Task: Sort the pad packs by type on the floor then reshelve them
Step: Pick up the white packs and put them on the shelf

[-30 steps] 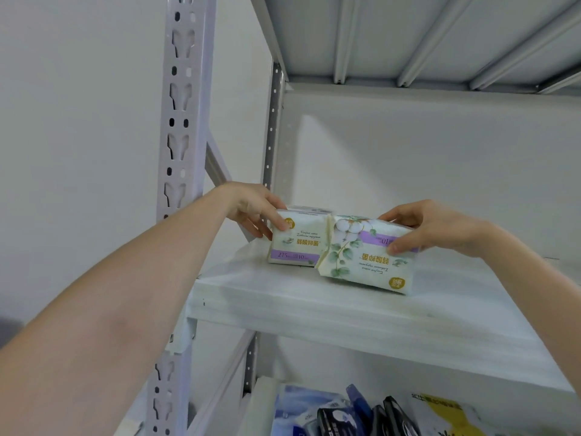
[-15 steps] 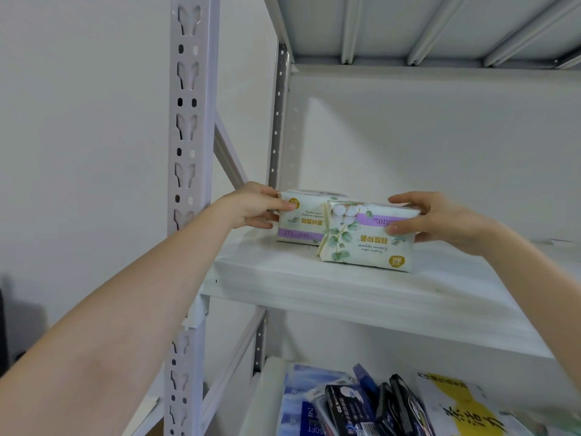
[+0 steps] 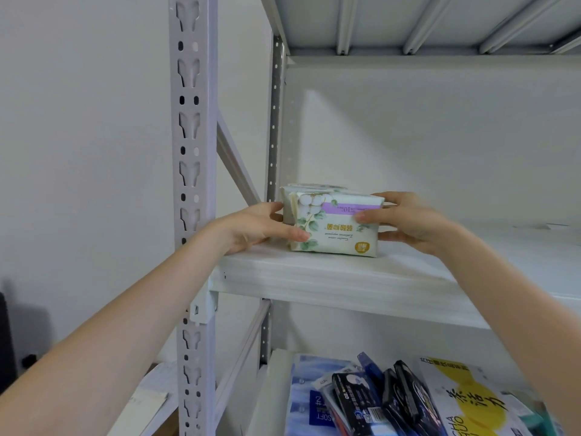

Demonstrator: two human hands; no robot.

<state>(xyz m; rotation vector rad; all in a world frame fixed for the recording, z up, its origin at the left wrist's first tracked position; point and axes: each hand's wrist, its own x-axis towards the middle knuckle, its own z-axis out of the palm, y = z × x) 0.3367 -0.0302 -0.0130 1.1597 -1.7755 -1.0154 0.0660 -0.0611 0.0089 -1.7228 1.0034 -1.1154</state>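
Note:
A white pad pack (image 3: 334,228) with green leaves, cotton flowers and a purple band stands upside down on the white shelf board (image 3: 345,278), near its left end. A second pack of the same kind (image 3: 311,186) sits right behind it, mostly hidden, only its top edge showing. My left hand (image 3: 254,226) holds the front pack's left end, thumb on its face. My right hand (image 3: 408,220) grips the right end, thumb on the purple band.
A perforated grey upright (image 3: 191,184) of the rack stands left of my left arm, with a diagonal brace behind it. The shelf below holds several packs: blue (image 3: 309,401), black (image 3: 361,401) and yellow-white (image 3: 465,401). To the right the shelf board runs on bare.
The front pack has slid left and squared up in front of the rear pack, now covering it. My left hand shifted from the rear pack onto the front pack's left end.

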